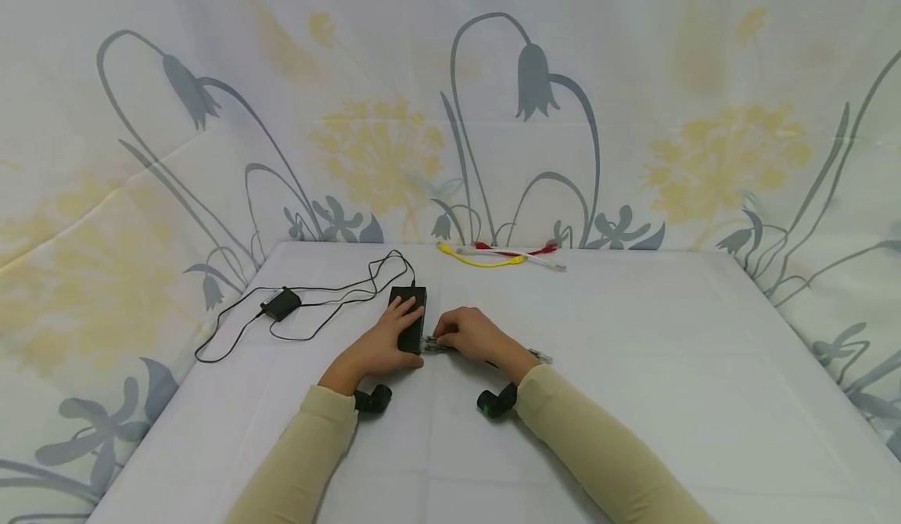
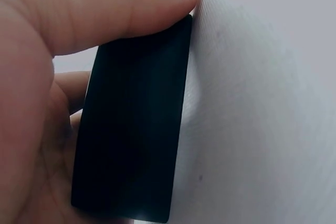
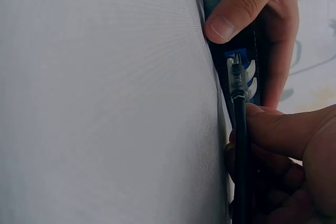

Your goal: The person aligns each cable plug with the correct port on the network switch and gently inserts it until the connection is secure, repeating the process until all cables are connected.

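A black box [image 1: 415, 335], perhaps a network switch, lies on the white table. My left hand [image 1: 385, 342] holds it, fingers spread over the top and thumb along the near end. In the left wrist view the thumb [image 2: 131, 9] crosses the dark face of the box [image 2: 134, 129]. My right hand [image 1: 479, 335] pinches a dark network cable [image 3: 240, 145] just behind its clear plug [image 3: 239, 82]. That plug points at a blue-edged port [image 3: 231, 54] in the box's side; I cannot tell whether it is inside. The cable's other plug [image 1: 540, 356] lies near the right wrist.
A black power adapter [image 1: 281, 303] with looping thin wires lies at left, its lead running into the far end of the box. Along the back edge lie a yellow cable [image 1: 479, 264], a red cable [image 1: 542, 249] and a white cable [image 1: 524, 258]. A flowered cloth [image 1: 394, 78] hangs behind.
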Tool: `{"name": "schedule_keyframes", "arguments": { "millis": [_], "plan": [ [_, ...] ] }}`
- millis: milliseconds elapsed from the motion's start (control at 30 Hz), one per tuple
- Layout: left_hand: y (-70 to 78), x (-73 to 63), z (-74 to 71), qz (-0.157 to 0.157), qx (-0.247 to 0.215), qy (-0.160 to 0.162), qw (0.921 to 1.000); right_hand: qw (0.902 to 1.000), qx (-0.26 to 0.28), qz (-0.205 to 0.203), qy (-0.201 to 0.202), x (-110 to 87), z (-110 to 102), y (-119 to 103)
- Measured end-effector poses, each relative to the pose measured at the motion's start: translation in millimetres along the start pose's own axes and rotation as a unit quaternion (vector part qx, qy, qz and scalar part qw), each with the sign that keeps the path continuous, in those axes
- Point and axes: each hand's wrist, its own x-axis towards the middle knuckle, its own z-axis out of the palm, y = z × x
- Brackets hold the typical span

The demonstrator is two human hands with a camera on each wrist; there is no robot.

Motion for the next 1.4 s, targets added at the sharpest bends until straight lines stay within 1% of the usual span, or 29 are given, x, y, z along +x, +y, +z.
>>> {"name": "schedule_keyframes", "arguments": {
  "millis": [200,433,700,967,1133,1267,1400],
  "plan": [
    [-0.2,-0.1,-0.3,-0.002,-0.002,0.005,1.0,0.9999,-0.007,0.004,-0.009,1.5,-2,0],
    [-0.5,0.0,0.7,-0.004,-0.001,0.004,1.0,0.9996,-0.016,-0.008,-0.021,1.5,-4,1],
    [0.3,-0.7,1.1,-0.006,-0.005,0.005,1.0,0.998,-0.026,-0.007,-0.056,5.2,-8,3],
    [1.5,-2.0,0.3,-0.003,-0.006,0.006,1.0,0.9942,-0.058,-0.024,-0.087,7.5,-18,-1],
    [0.7,-2.0,0.0,0.0,-0.007,0.008,0.9999,0.9914,-0.072,-0.027,-0.106,11.4,-21,-2],
    [1.0,-2.3,-0.2,-0.001,-0.01,0.009,0.9999,0.9893,-0.084,-0.036,-0.114,14.1,-23,-1],
    [0.2,-1.5,0.8,-0.001,-0.008,0.008,0.9999,0.9879,-0.094,-0.049,-0.114,16.5,-26,-1]
  ]
}}
